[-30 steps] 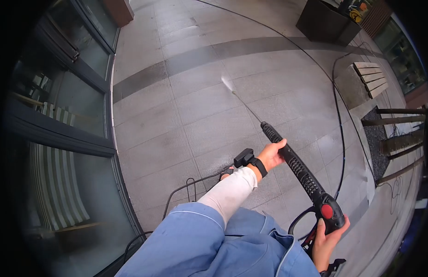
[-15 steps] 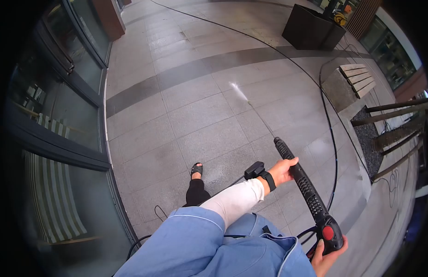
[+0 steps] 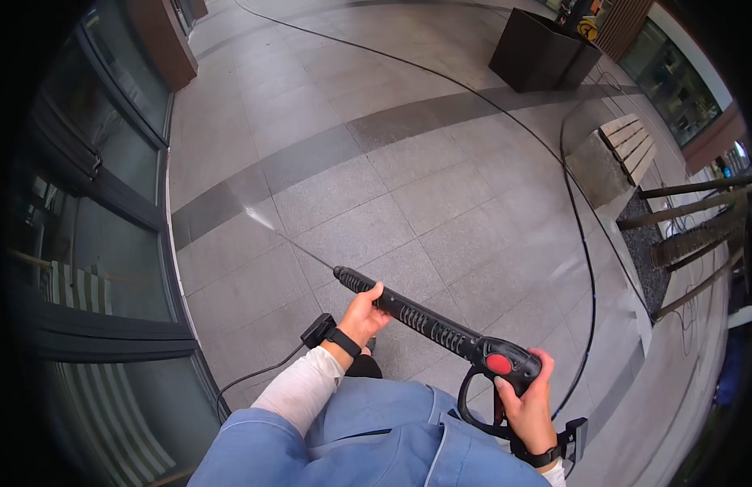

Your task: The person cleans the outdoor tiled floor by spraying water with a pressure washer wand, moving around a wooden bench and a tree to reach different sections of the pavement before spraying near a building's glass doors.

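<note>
A black pressure washer gun (image 3: pixel 433 323) with a red disc on its side lies slantwise across my front, its thin lance pointing up and to the left. My left hand (image 3: pixel 366 316) is wrapped around the ribbed barrel near its front end. At the rear, my right hand (image 3: pixel 528 406) grips the handle by the trigger guard; the trigger itself is partly hidden. White water spray (image 3: pixel 260 217) leaves the lance tip and strikes the paving close to the dark band. Both wrists carry black straps with small boxes.
Glass doors (image 3: pixel 120 252) line the left side. A long black hose (image 3: pixel 441 69) curves over the wet tiles (image 3: pixel 351 203) and down the right. On the right stand a slatted bench (image 3: pixel 627 150), a dark planter (image 3: pixel 530 53) and propping poles (image 3: pixel 692 199) over gravel.
The gun has swung left, and the spray has moved from the middle of the paving toward the glass doors. Both hands have gone left with it and keep their grip.
</note>
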A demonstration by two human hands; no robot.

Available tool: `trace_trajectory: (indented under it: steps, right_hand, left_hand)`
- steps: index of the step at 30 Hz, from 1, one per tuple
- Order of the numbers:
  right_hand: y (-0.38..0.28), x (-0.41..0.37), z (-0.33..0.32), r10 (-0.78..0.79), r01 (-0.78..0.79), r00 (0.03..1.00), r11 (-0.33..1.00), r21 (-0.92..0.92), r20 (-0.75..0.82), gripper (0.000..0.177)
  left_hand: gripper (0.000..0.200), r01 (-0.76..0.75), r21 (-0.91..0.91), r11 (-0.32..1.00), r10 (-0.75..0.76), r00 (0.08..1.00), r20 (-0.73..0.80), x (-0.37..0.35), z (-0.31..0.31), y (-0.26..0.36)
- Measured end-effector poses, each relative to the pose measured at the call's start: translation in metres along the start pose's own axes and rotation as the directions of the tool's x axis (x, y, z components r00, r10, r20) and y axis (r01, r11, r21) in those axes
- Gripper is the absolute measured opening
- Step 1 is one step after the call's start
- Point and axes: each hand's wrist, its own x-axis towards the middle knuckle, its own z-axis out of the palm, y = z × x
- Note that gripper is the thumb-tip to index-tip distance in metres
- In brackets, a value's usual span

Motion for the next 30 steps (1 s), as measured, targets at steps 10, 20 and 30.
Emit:
trace_trajectory:
  steps: [10,20,30]
  right_hand:
    - [-0.053,0.032,0.038,0.318,-0.378,0.762,0.926,0.011,-0.565,0.054]
    - [-0.022,0.125,0.013,0.355,-0.36,0.849,0.931,0.062,-0.39,0.056]
    - [-0.012,0.207,-0.007,0.257,-0.278,0.91,0.961,-0.017,-0.326,0.055]
  left_hand:
    - [0.021,0.256,0.293,0.921,-0.33,0.914,0.237,0.135,0.134,-0.025]
    - [0.022,0.229,0.303,0.925,-0.271,0.957,0.104,0.202,0.162,0.012]
    - [0.024,0.233,0.224,0.946,-0.255,0.964,0.072,0.26,0.192,0.026]
